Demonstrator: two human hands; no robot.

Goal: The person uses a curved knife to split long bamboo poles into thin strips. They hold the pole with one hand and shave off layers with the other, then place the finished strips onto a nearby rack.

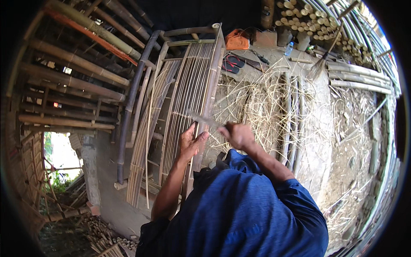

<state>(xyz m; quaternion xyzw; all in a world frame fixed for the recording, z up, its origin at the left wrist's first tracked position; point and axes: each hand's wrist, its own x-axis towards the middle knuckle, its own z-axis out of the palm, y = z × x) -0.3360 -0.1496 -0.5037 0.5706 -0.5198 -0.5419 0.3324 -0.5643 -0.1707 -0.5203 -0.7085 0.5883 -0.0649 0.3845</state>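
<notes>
Bamboo slats [184,96] stretch lengthwise ahead, left of the nearer left hand [192,143], which is half curled, its hold unclear. Farther right, the right hand [239,135] grips a blurred knife [204,119] pointing leftward.

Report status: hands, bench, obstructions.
Right hand gripping blurred blade. Left hand at slatted bamboo bench, hold unclear. Loose pale strips right of bench, seemingly not in the way.
</notes>
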